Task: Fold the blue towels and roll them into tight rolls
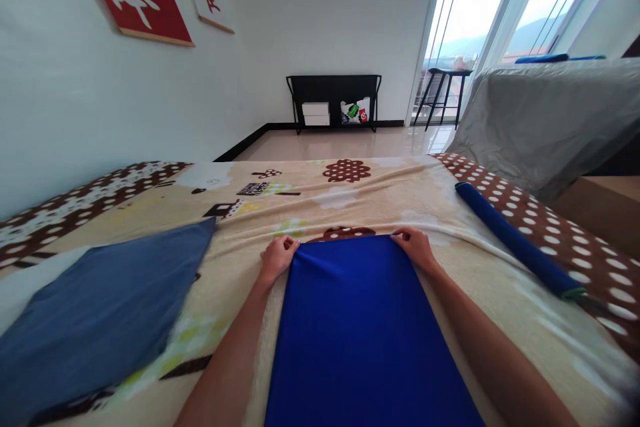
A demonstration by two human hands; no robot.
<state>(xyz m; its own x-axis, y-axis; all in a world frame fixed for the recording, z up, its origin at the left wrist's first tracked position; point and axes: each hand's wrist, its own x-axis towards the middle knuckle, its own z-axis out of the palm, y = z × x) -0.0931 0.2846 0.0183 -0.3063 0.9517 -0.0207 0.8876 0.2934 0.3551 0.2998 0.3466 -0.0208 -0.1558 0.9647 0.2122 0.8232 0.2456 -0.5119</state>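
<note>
A bright blue cloth (363,333) lies stretched out in front of me on a patterned blanket (240,280), its near end running out of the bottom of the view. My left hand (280,257) pinches its far left corner between thumb and fingers. At the far right corner, my right hand (414,245) grips the cloth the same way. The far edge runs nearly straight between both hands, with a slight crease near the left corner.
On the left lies a grey-blue cloth (115,307). A rolled dark blue cloth (515,237) rests on the right. Beyond the bed stand a black rack (334,90) and a stool (447,73). Plastic sheeting (555,107) covers something large at the right.
</note>
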